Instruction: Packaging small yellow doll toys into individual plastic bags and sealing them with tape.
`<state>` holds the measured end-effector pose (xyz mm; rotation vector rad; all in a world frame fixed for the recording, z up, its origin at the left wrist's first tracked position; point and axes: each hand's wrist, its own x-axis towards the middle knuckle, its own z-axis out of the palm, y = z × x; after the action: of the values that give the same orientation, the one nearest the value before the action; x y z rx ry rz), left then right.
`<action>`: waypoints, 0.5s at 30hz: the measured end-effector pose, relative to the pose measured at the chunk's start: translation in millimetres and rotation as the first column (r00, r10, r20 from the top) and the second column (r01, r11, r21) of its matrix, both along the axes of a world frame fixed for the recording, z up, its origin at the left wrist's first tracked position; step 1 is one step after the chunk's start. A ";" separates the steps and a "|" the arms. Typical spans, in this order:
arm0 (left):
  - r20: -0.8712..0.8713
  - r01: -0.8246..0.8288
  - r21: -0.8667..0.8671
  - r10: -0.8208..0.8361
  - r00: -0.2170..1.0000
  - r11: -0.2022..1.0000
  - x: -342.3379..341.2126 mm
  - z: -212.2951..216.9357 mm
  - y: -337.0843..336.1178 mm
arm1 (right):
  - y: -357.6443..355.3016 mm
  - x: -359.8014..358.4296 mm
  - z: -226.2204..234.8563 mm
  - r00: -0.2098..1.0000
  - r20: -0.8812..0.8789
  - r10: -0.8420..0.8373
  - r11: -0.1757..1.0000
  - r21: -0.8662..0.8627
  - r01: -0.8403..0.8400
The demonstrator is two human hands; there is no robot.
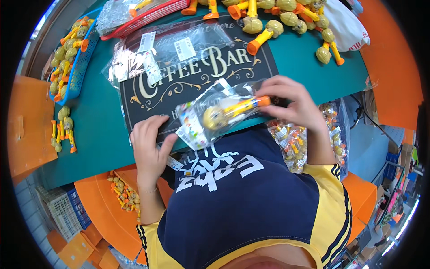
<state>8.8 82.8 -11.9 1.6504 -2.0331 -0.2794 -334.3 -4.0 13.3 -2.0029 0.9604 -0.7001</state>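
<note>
The shirt (233, 193) lies nearest my camera. Beyond it, I locate the toy (233, 110) over the mat's (148, 104) lower edge, apparently inside the bag (230, 93). The right hand (293, 103) pinches the toy's orange end. The left hand (150, 145), fingers loosely spread, empty, is at the mat's corner.

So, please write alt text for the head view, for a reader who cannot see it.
A person's right hand holds the orange end of a yellow toy, seemingly partly inside a clear bag; the left hand is over the edge of a dark mat. Similar toys lie at the far side of the teal table and fill a blue basket.
</note>
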 end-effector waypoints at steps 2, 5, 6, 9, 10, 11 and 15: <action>0.092 -0.026 0.008 0.025 0.995 1.000 -7.6 6.5 1.2 | 4.9 -32.4 10.2 0.993 -0.035 -0.117 0.989 -0.090 0.113; -0.029 -0.026 0.164 0.031 0.999 0.986 -6.3 6.5 -2.4 | 20.5 -65.4 19.7 0.956 -0.072 -0.285 0.954 -0.113 0.276; -0.087 -0.002 0.145 0.015 0.996 0.989 -8.4 5.9 -5.2 | 26.8 -71.3 23.5 0.940 -0.089 -0.330 0.942 -0.102 0.321; -0.111 0.063 0.154 -0.046 0.993 0.986 -5.1 6.8 -12.3 | 45.7 -93.4 30.4 0.898 -0.125 -0.422 0.904 -0.139 0.405; -0.189 0.052 0.191 -0.015 0.982 0.980 -8.9 9.1 -15.6 | 52.8 -102.0 29.0 0.872 -0.093 -0.481 0.874 -0.123 0.470; -0.261 0.042 0.232 0.021 0.965 0.972 -12.5 11.3 -18.5 | 59.7 -110.8 28.6 0.841 -0.060 -0.537 0.842 -0.104 0.530; -0.178 0.024 0.167 0.006 0.984 0.986 7.9 6.5 -34.5 | 87.8 -177.4 36.3 0.737 -0.159 -0.657 0.754 -0.159 0.637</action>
<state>16.7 48.3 -5.5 1.6502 -1.9281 -0.5955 -511.7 83.8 49.5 -1.8229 1.8351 -0.9268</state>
